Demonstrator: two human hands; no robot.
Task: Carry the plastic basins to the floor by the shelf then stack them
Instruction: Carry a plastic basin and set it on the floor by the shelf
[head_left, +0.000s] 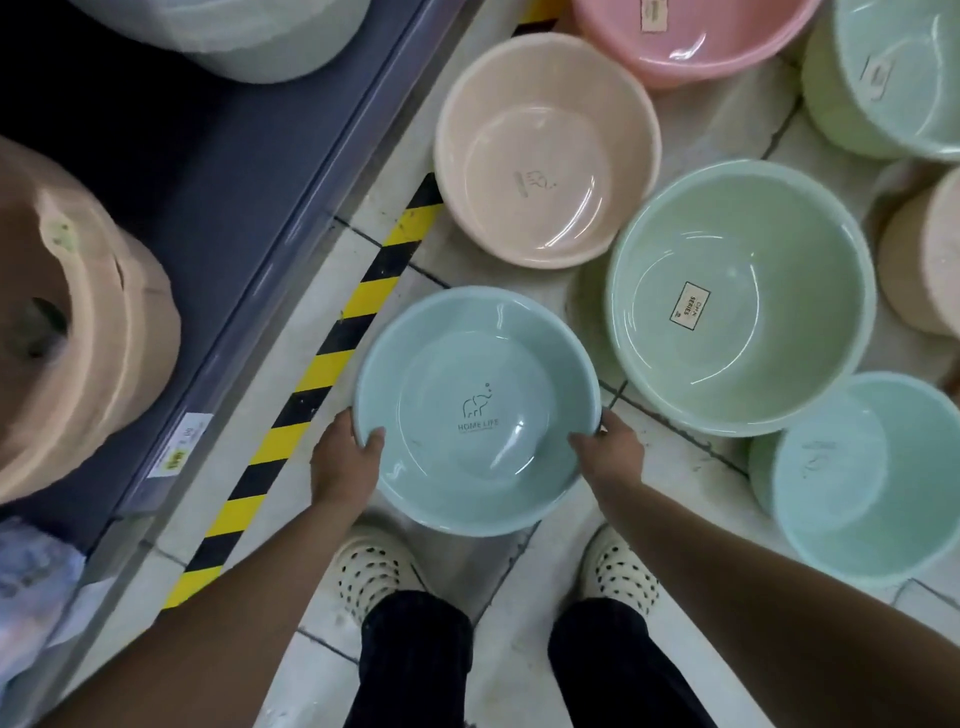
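Observation:
A light blue plastic basin (475, 405) with an elephant logo is held above the tiled floor in front of my feet. My left hand (345, 460) grips its near left rim, thumb inside. My right hand (613, 449) grips the near right rim the same way. On the floor beyond stand a beige basin (545, 150), a larger green basin (743, 296) with a label, a mint basin (872, 478) at the right and a pink basin (696, 36) at the top.
A grey shelf (249, 218) runs along the left with stacked beige tubs (78, 322) on it and a price tag on its edge. Yellow-black hazard tape (332, 353) marks the floor beside the shelf. More basins (893, 78) crowd the top right corner.

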